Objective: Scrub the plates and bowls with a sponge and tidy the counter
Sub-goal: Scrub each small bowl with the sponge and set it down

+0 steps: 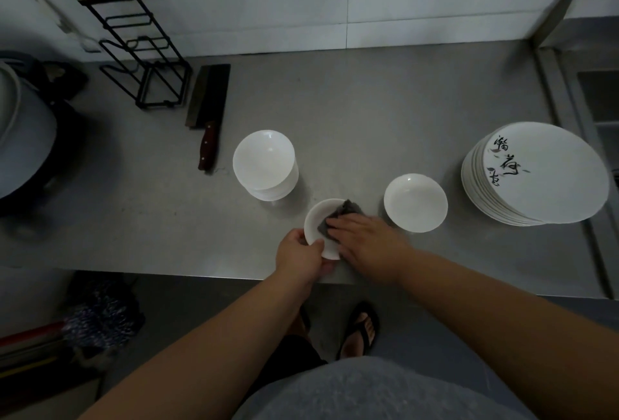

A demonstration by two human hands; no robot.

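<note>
Small bowl (317, 222), mouth up, rim in the grip of the left hand (299, 257); flat-fingered right hand (365, 242) presses sponge (346, 210) inside.

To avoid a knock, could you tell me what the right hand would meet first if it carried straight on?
Past the sponge and small bowl under it, the right hand would likely meet the stack of bowls; depth is unclear.

I'm in a kitchen: a steel counter (368, 101) runs along a tiled wall (301, 1), with a cleaver (209, 94), stacked white bowls (264, 165) and a pile of plates (536, 175) on it.
</note>
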